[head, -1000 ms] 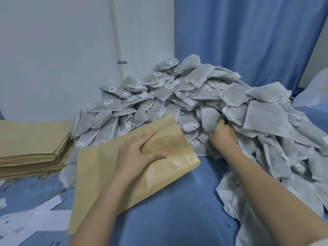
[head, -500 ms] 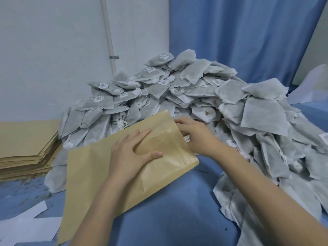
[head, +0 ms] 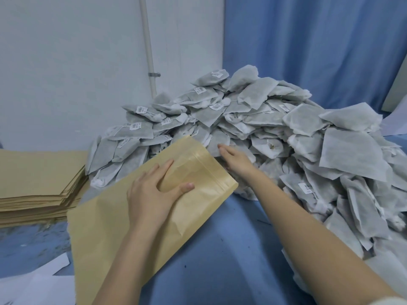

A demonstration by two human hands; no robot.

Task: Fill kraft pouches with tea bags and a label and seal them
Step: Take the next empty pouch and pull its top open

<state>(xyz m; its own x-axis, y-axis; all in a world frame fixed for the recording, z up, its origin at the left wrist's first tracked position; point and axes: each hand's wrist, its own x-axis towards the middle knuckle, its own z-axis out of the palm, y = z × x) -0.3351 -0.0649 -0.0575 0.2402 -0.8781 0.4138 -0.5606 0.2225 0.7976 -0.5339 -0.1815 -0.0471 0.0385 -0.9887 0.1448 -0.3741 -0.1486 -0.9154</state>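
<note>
Lying slantwise on the blue table (head: 220,260), a kraft pouch (head: 105,227) is held down by the left hand (head: 152,194), which is spread on the upper half of the pouch just below the zip strip. The fingers are extended toward the mouth of the pouch and the thumb is stretched out to the right, so that the paper is pressed rather than pinched; a slight bulge is seen under the palm. The mouth end of the pouch is pointed up and right, toward a large heap of tea bags (head: 275,133), and its far corner is set against the foot of that heap. The right hand (head: 235,157) is seen just beyond the mouth, its fingers straight and laid on the tea bags at the heap's near edge; nothing is gripped by it. The two hands are thus placed on either side of the pouch opening, near each other but apart. A stack of empty pouches (head: 37,186) is seen at the left, and white paper slips (head: 44,280) at the near left corner.
</note>
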